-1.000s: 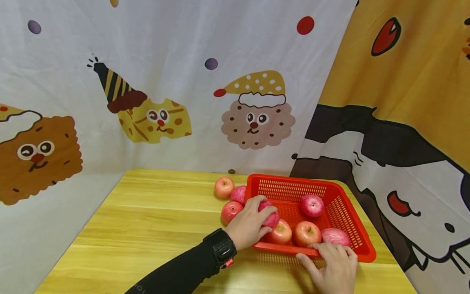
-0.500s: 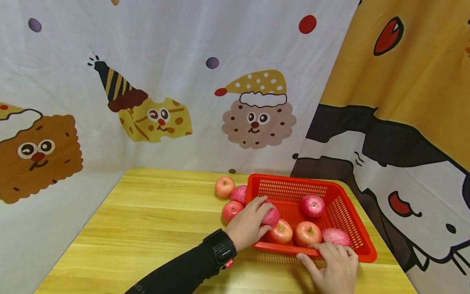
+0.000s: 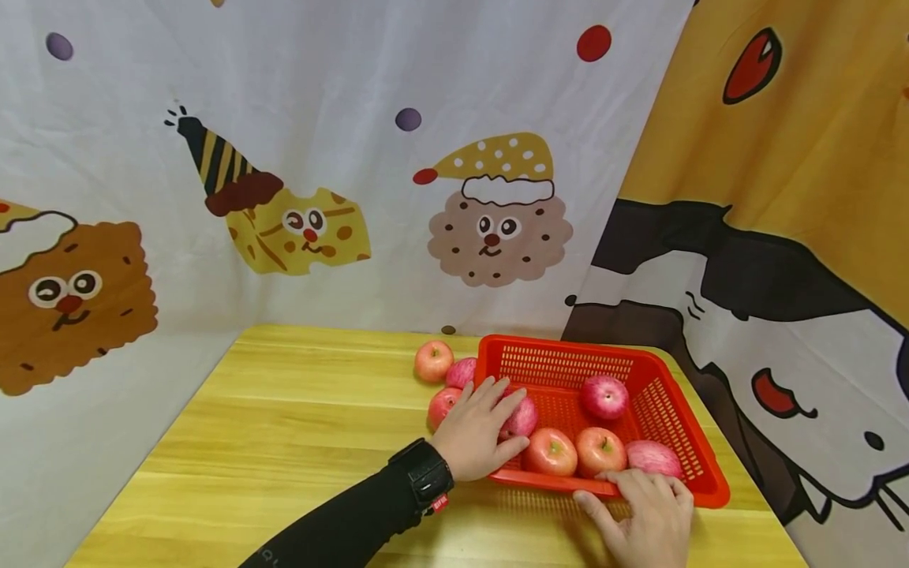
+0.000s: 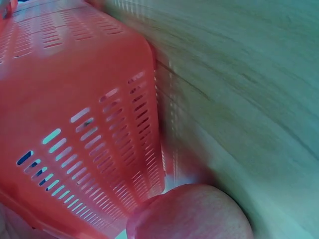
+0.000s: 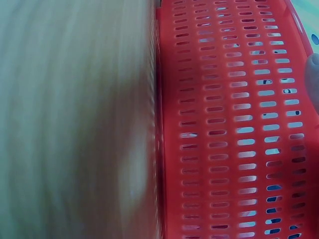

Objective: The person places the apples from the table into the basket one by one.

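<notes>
My left hand reaches over the left rim of the red plastic basket, its fingers spread and fairly straight. Just beneath those fingers, inside the basket, is a pink-red apple, partly covered by them. At the near rim, my right hand holds the basket, fingers over the edge and thumb outside. Along the front inside sit a blush apple, another blush apple and a striped pink apple. A darker pink apple lies farther back. In the right wrist view, the slotted basket wall fills the right half.
Left of the basket, on the wooden table, are a pale apple, a pink apple and a red apple partly behind my left hand. A printed curtain hangs behind the table.
My left hand has let go of the pink-red apple and spread its fingers; the apple now sits in the basket. The front blush apples have shifted slightly right. My right hand stays put.
</notes>
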A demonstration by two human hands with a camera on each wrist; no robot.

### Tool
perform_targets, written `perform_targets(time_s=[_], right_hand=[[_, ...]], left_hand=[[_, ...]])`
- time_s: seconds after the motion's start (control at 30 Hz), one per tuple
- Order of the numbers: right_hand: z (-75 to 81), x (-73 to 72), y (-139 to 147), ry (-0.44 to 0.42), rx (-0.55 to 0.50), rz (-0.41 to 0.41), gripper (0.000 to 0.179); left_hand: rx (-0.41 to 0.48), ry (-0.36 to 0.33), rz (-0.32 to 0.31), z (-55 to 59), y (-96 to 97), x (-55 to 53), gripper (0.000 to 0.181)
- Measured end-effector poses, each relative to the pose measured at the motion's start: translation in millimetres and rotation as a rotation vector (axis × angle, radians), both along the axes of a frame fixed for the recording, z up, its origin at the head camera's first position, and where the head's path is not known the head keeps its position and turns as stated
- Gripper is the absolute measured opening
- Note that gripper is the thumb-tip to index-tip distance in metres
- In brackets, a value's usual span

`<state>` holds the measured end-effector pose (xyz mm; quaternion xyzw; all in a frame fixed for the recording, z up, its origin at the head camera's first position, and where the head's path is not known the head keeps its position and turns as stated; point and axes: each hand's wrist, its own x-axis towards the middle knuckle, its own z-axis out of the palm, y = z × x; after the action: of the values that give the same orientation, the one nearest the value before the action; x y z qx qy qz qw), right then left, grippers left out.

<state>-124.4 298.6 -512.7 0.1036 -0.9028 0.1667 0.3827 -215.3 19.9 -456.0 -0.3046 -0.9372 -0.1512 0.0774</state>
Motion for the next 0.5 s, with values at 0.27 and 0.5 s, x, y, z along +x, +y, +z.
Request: perform_targets(time_s=[0.27,0.5], right_hand=[[2.1,1.1,-0.4,-0.012,0.002,-0.007,0.053],[2.3,1.3,-1.7,-0.025,-0.004,-0.012,0.05]], left_hand=[[-0.003,-0.012,-0.015,-0.7,0.0,-0.1,0.05],[0.082,-0.052,-0.008,-3.2,-8.6,-1.1,0.066]])
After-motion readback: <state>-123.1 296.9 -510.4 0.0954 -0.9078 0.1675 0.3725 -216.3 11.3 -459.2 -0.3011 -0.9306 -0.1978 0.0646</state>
